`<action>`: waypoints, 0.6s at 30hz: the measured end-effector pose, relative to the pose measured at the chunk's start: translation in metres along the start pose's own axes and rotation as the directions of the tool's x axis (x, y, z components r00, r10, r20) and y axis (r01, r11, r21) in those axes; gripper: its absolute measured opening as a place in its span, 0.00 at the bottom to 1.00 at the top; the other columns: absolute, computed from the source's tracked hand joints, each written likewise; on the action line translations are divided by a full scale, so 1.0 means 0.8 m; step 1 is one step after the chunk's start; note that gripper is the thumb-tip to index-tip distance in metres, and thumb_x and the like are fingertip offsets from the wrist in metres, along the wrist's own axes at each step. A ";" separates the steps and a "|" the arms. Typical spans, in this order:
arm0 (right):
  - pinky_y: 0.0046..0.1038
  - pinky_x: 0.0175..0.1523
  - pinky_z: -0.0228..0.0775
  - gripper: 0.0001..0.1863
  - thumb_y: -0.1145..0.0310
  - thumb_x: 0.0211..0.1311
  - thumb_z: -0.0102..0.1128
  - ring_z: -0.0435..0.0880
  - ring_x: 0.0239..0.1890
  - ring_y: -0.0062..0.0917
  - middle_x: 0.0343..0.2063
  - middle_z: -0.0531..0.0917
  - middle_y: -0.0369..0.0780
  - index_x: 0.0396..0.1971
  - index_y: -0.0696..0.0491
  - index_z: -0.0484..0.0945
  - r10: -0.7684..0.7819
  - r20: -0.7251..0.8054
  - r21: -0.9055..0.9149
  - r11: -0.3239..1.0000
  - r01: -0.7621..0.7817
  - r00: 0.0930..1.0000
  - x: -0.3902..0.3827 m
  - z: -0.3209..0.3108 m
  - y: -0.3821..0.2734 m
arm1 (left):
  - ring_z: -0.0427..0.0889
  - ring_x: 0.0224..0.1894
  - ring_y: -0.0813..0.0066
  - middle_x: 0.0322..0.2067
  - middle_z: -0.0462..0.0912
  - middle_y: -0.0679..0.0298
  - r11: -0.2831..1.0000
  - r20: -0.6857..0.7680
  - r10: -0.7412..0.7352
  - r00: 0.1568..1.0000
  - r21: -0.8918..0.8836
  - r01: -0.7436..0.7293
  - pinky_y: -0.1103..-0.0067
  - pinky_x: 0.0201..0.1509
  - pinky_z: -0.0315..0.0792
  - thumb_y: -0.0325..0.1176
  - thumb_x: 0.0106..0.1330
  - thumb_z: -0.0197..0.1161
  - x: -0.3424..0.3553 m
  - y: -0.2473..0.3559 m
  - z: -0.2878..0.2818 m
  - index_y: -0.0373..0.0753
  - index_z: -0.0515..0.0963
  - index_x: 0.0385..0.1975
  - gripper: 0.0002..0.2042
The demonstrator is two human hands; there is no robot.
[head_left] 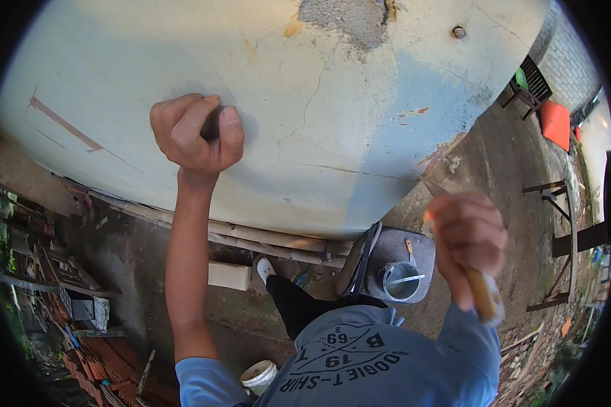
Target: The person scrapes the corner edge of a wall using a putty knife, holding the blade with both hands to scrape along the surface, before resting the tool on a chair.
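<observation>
A cream wall with cracks, flaked plaster and a pale blue patch fills the upper view. My left hand is curled against it at centre left, its fingers bent; anything inside them is hidden. My right hand, blurred, grips a tool with a wooden handle, apparently a scraper. Its thin blade reaches toward the chipped right edge of the wall.
Below stand a grey seat holding a pail and spatula, a white block and a bucket. Bamboo poles run under the wall. Debris lies left; a chair, red object and wooden frame stand right.
</observation>
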State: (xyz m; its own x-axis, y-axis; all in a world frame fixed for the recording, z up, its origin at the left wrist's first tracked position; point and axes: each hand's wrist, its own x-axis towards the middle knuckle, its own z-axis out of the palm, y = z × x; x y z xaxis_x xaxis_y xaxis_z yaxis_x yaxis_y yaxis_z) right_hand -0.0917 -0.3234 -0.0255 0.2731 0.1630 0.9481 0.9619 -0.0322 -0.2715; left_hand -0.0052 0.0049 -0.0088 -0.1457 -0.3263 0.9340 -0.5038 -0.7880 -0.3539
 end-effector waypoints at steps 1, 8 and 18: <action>0.29 0.22 0.71 0.22 0.45 0.63 0.56 0.73 0.15 0.24 0.15 0.68 0.31 0.27 0.48 0.63 -0.224 -0.163 0.134 0.960 0.247 0.961 -0.009 -0.003 0.002 | 0.68 0.29 0.71 0.29 0.74 0.65 1.000 0.004 -0.009 1.000 -0.005 0.009 0.77 0.31 0.62 0.32 0.58 0.60 0.001 0.003 0.002 0.42 0.70 0.40 0.11; 0.26 0.16 0.66 0.28 0.36 0.60 0.50 0.71 0.16 0.20 0.14 0.64 0.30 0.25 0.49 0.61 -0.170 -0.111 0.111 0.977 0.182 0.979 -0.022 -0.014 0.007 | 0.68 0.29 0.71 0.29 0.74 0.65 0.999 -0.002 -0.031 1.000 -0.021 0.031 0.77 0.31 0.62 0.32 0.57 0.60 0.004 0.002 0.006 0.42 0.70 0.39 0.11; 0.26 0.20 0.69 0.22 0.46 0.62 0.56 0.73 0.17 0.22 0.13 0.65 0.32 0.25 0.49 0.63 -0.342 -0.264 0.107 0.919 0.380 0.902 -0.016 -0.007 0.010 | 0.68 0.31 0.74 0.35 0.70 0.60 0.998 0.067 0.003 0.998 -0.069 0.001 0.82 0.30 0.65 0.30 0.61 0.60 0.004 0.003 0.003 0.37 0.69 0.42 0.12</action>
State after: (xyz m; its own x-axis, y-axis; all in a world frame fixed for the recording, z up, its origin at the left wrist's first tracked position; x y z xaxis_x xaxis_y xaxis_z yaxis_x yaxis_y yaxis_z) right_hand -0.0874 -0.3311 -0.0390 -0.0788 -0.1023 0.9916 0.9861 0.1383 0.0926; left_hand -0.0048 0.0007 -0.0068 -0.0900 -0.3632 0.9274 -0.5619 -0.7502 -0.3484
